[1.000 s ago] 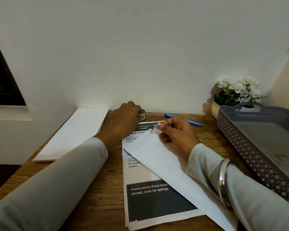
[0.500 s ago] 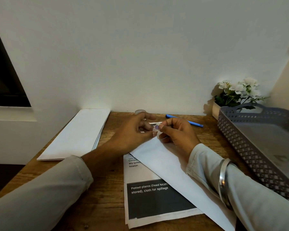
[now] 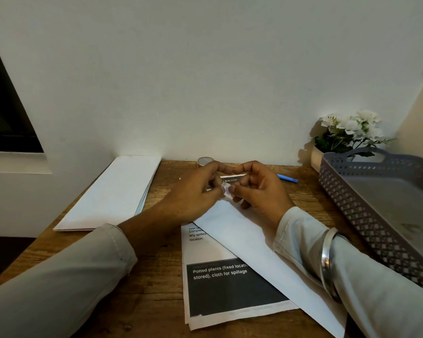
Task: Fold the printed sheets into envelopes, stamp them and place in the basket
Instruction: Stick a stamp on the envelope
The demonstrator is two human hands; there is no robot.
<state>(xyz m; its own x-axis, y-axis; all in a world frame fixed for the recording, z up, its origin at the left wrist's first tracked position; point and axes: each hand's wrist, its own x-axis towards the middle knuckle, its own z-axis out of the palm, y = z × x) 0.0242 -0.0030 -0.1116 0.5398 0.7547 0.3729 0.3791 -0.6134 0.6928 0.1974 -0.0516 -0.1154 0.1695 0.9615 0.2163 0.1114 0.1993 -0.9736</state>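
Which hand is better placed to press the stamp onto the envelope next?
Probably the right hand: its fingers pinch the stamp just above the envelope corner. The left hand pinches the stamp too, from the side.

A plain white wall fills most of the view. The far edge of a brown, grainy wooden table meets it. At the left a dark rectangular window opening sits in the wall above a white ledge. Below the ledge, beside the table's left edge, a patch of dark floor shows. A beige side wall stands at the far right. The light is dim and soft, brightest on the white wall just above the table.
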